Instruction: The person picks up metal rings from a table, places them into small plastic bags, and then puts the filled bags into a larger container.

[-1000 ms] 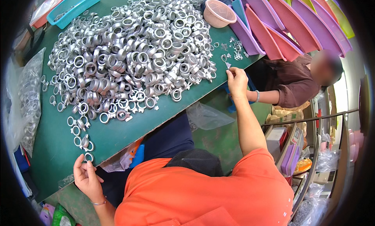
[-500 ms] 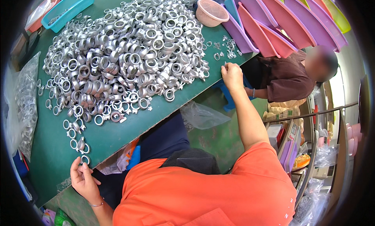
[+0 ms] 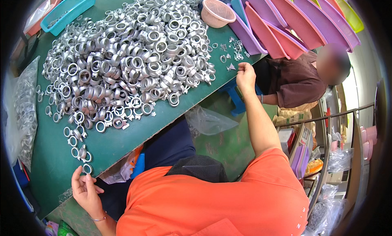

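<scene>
A big heap of grey metal rings with small lugs [image 3: 122, 64] covers much of the green table [image 3: 134, 144]. From its near left side a short trail of rings runs to the table edge, ending in a single ring [image 3: 87, 168]. My left hand [image 3: 87, 195] is at that ring, fingers apart; whether a fingertip touches it I cannot tell. Over the table's right edge my right hand [image 3: 246, 79] is closed with curled fingers, and anything inside is hidden. Just left of it lies a small pale triangular piece [image 3: 231, 67], near several small metal scraps [image 3: 238, 50].
A pink round basket [image 3: 217, 13] and stacked coloured trays [image 3: 281, 23] stand at the far right. A co-worker in a brown top [image 3: 300, 79] sits beyond my right arm. At the left are a turquoise basket [image 3: 69, 15] and a clear bag of rings [image 3: 25, 113].
My right hand has drawn slightly right, and the triangular piece now shows on the table beside it. My left hand has barely moved at the end ring. The whole view has shifted slightly.
</scene>
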{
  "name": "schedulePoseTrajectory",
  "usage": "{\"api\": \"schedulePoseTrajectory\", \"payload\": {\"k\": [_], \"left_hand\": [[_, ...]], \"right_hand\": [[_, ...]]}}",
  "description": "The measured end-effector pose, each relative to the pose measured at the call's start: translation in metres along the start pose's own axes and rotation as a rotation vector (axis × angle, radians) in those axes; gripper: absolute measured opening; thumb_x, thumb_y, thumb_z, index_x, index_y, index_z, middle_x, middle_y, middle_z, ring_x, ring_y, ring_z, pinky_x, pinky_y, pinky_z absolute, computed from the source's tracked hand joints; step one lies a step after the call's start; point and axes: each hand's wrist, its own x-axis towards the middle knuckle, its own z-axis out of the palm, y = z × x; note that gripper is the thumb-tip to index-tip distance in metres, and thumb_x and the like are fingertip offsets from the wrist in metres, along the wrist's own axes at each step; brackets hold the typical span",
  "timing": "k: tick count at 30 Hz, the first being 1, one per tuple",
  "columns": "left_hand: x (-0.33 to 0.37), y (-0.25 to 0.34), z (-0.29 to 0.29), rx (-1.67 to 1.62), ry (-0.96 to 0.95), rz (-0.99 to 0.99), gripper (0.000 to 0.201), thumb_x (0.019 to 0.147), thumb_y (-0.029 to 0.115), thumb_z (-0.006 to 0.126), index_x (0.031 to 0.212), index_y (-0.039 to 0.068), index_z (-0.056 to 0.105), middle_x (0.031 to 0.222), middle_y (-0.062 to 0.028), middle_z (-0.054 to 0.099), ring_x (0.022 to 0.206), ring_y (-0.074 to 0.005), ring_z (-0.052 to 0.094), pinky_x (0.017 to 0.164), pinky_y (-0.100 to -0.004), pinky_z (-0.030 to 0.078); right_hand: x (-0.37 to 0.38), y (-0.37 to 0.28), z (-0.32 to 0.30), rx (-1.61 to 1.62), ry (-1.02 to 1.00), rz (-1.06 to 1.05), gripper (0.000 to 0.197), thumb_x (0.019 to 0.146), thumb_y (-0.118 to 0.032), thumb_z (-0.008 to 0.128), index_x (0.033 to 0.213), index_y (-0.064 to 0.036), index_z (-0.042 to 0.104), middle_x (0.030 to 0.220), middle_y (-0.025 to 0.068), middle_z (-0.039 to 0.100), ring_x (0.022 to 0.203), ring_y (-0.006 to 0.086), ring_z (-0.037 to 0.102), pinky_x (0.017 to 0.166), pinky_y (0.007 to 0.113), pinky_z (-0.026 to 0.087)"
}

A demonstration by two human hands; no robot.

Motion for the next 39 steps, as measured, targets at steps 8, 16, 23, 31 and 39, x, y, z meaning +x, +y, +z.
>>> {"api": "schedulePoseTrajectory", "payload": {"k": [8,16,23,31,39], "left_hand": [[-0.016,0.041,0.006,-0.201,-0.096,0.493,0.03,0.083,-0.003,0.048,0.113,-0.002,0.052,0.059,-0.0011,0.044,0.045,-0.0063,0.039,0.038,-0.018,0.03],[-0.021,0.152,0.048,-0.772,-0.454,1.388,0.019,0.066,0.01,0.064,0.064,0.01,0.045,0.051,0.0023,0.044,0.04,-0.0093,0.037,0.038,-0.0281,0.027],[-0.023,0.167,0.056,-0.666,-0.445,1.592,0.015,0.057,0.001,0.058,0.052,0.01,0.046,0.048,-0.0009,0.042,0.039,-0.0103,0.035,0.037,-0.0246,0.021],[-0.03,0.171,0.045,-0.514,-0.573,1.278,0.016,0.055,0.006,0.059,0.05,0.007,0.044,0.05,-0.0033,0.042,0.04,-0.0145,0.036,0.038,-0.0283,0.027],[-0.024,0.162,0.051,-0.655,-0.625,1.345,0.016,0.055,0.01,0.06,0.053,0.008,0.044,0.052,-0.0046,0.044,0.042,-0.0166,0.038,0.04,-0.0305,0.03]], "right_hand": [[0.007,0.012,0.005,-0.1,-0.22,0.11,0.04,0.072,-0.028,0.071,0.099,-0.0001,0.061,0.098,0.0147,0.056,0.091,0.0261,0.055,0.081,0.034,0.045],[0.01,0.0,0.009,0.163,-0.247,0.258,0.03,0.074,-0.018,0.071,0.094,0.0017,0.062,0.084,0.0069,0.06,0.076,0.0143,0.056,0.072,0.028,0.046],[-0.002,0.0,0.015,0.042,-0.145,0.115,0.035,0.07,-0.019,0.074,0.095,0.0006,0.059,0.081,0.0087,0.058,0.074,0.0176,0.057,0.07,0.028,0.047],[-0.006,-0.021,-0.002,-0.01,-0.078,-0.307,0.015,0.071,-0.008,0.07,0.075,-0.0014,0.057,0.073,0.0092,0.053,0.066,0.022,0.055,0.06,0.032,0.046],[0.004,0.009,-0.017,0.279,-0.164,0.216,0.014,0.081,-0.006,0.056,0.091,-0.0013,0.065,0.08,0.0059,0.062,0.072,0.0122,0.057,0.067,0.026,0.047]]}}
